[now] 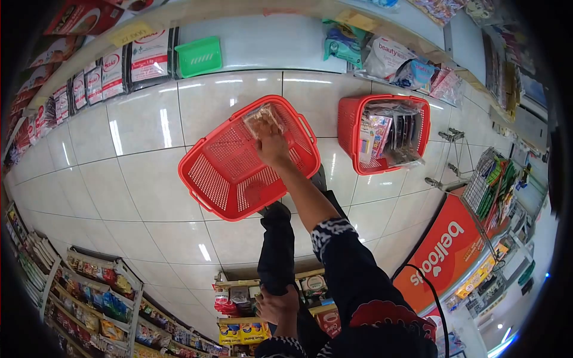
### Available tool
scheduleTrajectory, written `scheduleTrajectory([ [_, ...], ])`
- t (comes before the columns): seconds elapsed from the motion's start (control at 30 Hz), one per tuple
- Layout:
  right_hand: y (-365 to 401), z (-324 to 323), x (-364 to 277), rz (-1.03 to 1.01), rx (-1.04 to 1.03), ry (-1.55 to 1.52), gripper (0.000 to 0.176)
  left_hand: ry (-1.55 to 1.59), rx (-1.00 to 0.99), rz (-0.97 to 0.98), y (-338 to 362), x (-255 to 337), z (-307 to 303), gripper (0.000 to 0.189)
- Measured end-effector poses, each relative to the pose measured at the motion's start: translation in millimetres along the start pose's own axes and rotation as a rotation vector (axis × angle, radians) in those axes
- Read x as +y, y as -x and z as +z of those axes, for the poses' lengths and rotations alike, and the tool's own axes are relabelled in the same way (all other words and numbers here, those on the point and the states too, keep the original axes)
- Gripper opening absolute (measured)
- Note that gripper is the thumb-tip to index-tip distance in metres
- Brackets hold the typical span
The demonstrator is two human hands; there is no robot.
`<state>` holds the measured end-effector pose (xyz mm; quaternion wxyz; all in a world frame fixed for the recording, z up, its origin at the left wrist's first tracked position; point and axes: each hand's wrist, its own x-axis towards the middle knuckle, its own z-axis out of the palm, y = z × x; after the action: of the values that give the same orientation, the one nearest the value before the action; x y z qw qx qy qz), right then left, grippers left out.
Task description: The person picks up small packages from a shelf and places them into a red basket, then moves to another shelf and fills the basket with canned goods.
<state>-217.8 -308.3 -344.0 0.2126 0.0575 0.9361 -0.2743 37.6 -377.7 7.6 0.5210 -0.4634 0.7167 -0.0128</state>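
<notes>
My right hand (pixel 272 146) reaches down into a red plastic basket (pixel 206 158) on the floor. Its fingers are closed on a clear plastic packet with brown contents (pixel 255 114), held against the basket's far inner wall. The exact contents cannot be made out. Apart from this packet, the mesh walls and bottom of the basket show bare. Low in the view, my left hand (pixel 279 305) rests on my dark-trousered leg (pixel 277 238), holding nothing that I can see, its fingers loosely bent and partly hidden.
A second red basket (pixel 349 128) with several packets stands to the right. Along the far shelf are a green tray (pixel 199 57) and white-and-red packs (pixel 149 56). Stocked shelves (pixel 101 292) are at lower left, a red "belfoods" freezer (pixel 439 256) at right.
</notes>
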Motion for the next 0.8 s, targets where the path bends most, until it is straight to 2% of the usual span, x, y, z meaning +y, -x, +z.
scheduleTrajectory([
  [0.1,29,-21,-3,-0.121,-0.031,-0.143,0.066,-0.018,0.015,0.003,0,3,-5,0.077],
  [0.17,51,-59,-17,-0.152,-0.007,-0.144,0.052,-0.004,0.030,0.014,-2,4,-6,0.076],
  [0.2,57,-80,-22,-0.164,0.013,-0.136,0.052,0.003,0.034,0.018,-3,5,-6,0.075],
  [0.27,60,-123,-28,-0.338,0.236,-0.396,0.036,0.026,0.041,0.040,-1,14,-7,0.073],
  [0.3,55,-151,-32,-0.351,0.249,-0.387,0.036,0.011,0.065,0.048,2,18,-8,0.073],
  [0.33,51,-181,-38,-0.389,0.365,-0.404,0.032,-0.006,0.089,0.051,5,20,-11,0.073],
  [0.37,48,-215,-46,-0.427,0.480,-0.424,0.027,-0.015,-0.023,0.009,5,26,-17,0.084],
  [0.4,39,-256,-57,-0.509,0.591,-0.319,0.027,-0.004,-0.017,0.008,6,32,-18,0.084],
  [0.47,17,-294,-66,-0.442,0.743,-0.310,0.017,-0.043,0.021,0.039,8,33,-11,0.085],
  [0.5,4,-300,-72,-0.433,0.732,-0.388,0.019,-0.039,0.026,0.014,10,32,-7,0.085],
  [0.57,0,-291,-84,-0.425,0.728,-0.490,0.020,-0.016,0.089,0.059,10,33,-3,0.086],
  [0.63,9,-250,-94,-0.512,0.477,-0.579,0.024,-0.044,0.088,0.050,11,35,-10,0.086],
  [0.67,12,-218,-88,-0.510,0.487,-0.595,0.024,-0.069,0.063,0.043,12,36,-12,0.086],
  [0.73,20,-140,-69,-0.257,0.254,-0.174,0.037,-0.071,0.071,0.031,11,31,-8,0.087],
  [0.77,20,-113,-61,-0.253,0.243,-0.192,0.037,-0.053,0.076,0.042,10,26,-2,0.087],
  [0.8,20,-89,-52,-0.121,0.208,-0.032,0.048,-0.040,0.081,0.055,8,20,3,0.087],
])
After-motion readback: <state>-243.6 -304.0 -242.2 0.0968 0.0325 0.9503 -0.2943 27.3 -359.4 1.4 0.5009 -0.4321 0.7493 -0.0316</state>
